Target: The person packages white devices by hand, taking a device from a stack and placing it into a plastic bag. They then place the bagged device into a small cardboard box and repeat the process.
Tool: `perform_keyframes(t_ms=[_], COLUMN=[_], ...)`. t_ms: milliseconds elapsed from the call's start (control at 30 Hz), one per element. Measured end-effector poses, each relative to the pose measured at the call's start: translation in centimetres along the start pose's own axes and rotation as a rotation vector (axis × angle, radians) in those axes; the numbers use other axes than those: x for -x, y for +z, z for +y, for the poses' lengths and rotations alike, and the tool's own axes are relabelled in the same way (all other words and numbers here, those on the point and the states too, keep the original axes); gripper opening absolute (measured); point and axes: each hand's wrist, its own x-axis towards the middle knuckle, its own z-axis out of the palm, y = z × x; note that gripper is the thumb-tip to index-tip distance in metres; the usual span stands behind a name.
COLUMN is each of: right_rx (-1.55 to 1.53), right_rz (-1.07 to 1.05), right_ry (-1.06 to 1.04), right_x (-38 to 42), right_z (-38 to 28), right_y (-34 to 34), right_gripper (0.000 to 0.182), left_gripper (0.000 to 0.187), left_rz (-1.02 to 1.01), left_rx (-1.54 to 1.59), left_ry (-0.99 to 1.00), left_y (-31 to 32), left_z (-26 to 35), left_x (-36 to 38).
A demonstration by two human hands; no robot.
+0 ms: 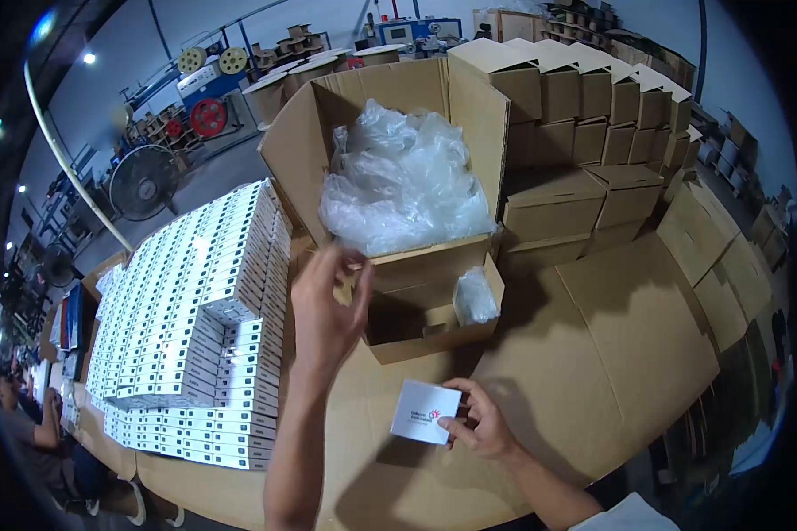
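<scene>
A small square white box with dark and red print (425, 412) is gripped at its right edge by my right hand (480, 419), between thumb and fingers. My left hand (332, 301) is raised at the left edge of an open brown carton (434, 341), its fingers curled and apart with nothing visible between them. Inside that carton, at its right end, sits a bubble-wrapped item (475, 296). Behind it a larger open carton (474, 115) holds a heap of clear plastic bags (403, 177).
Stacked white boxes (186, 301) fill the left of the cardboard-covered table (584, 354). Brown cartons (558, 208) are piled at the back right. A fan (143, 181) and machinery stand beyond. Another person (40, 429) is at the far left.
</scene>
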Motion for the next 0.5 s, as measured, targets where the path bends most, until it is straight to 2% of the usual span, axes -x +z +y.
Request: perform_keyframes(t_ms=[100,133,200,233,267,333,467,500], right_rx=[-0.02,-0.025,0.156,0.052,0.018,0.052,0.034,0.033], right_rz=[-0.026,-0.012,-0.05,-0.045,-0.064,-0.053,-0.064,-0.055], right_ry=[0.038,0.114,-0.105,-0.021,0.036,0.022,0.004,-0.006], right_x=[0.1,0.4,-0.1,0.0,0.0,0.1,0.0,-0.1], right_z=[-0.3,-0.9,1.0,1.0,0.8,1.2,0.8,0.5], right_y=[0.1,0.1,-0.7,-0.6,-0.7,-0.9,-1.1,-1.0], right_gripper=[0.054,0.041,0.025,0.016,0.016,0.016,0.015,0.015], left_gripper=[0.016,0.019,0.028,0.033,0.034,0.034,0.03,0.03], left_rz=[-0.101,-0.108,-0.203,-0.285,-0.271,-0.243,-0.322,-0.328], left_rx=[-0.052,-0.138,-0.32,-0.416,-0.429,-0.453,-0.291,-0.224], left_ry=[0.088,0.031,-0.164,-0.297,-0.292,-0.288,-0.292,-0.414], left_y=[4.6,6.4,8.8,9.7,10.6,12.4,11.4,10.5], left_z=[-6.0,-8.0,-9.7,-10.2,-11.2,-13.9,-15.3,-14.7], left_x=[-9.9,-12.4,-16.4,-17.8,-18.4,-19.0,-21.7,-22.4])
